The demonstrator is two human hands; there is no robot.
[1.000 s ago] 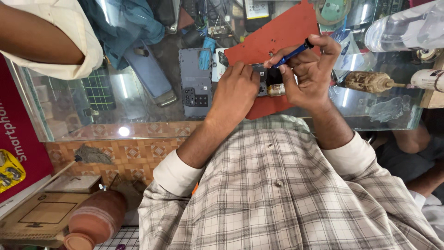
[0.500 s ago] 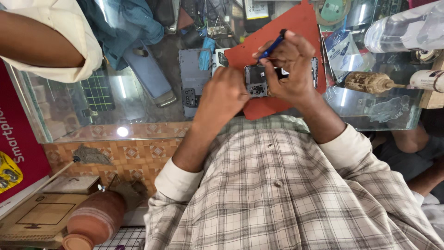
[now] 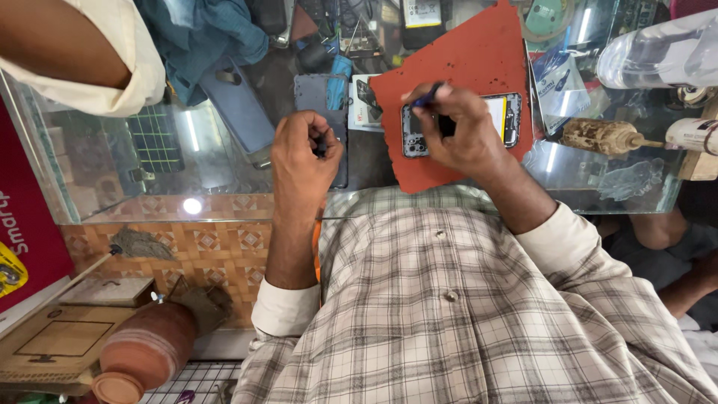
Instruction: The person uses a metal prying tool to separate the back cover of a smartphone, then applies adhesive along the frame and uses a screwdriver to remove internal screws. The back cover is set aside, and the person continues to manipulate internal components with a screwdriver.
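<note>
The right hand (image 3: 456, 135) covers the middle of the opened phone (image 3: 502, 120), so the tip of the blue tool (image 3: 426, 96) is hidden. The left hand (image 3: 303, 157) curls shut; whatever its grip holds is too small to tell. The clear bottle (image 3: 658, 52) and clay pot (image 3: 142, 355) are cut off by the picture's edges.

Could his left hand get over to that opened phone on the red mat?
Probably yes. The left hand is curled beside the red mat, and the opened phone lies just past it; only the right hand, with its blue tool, covers part.
</note>
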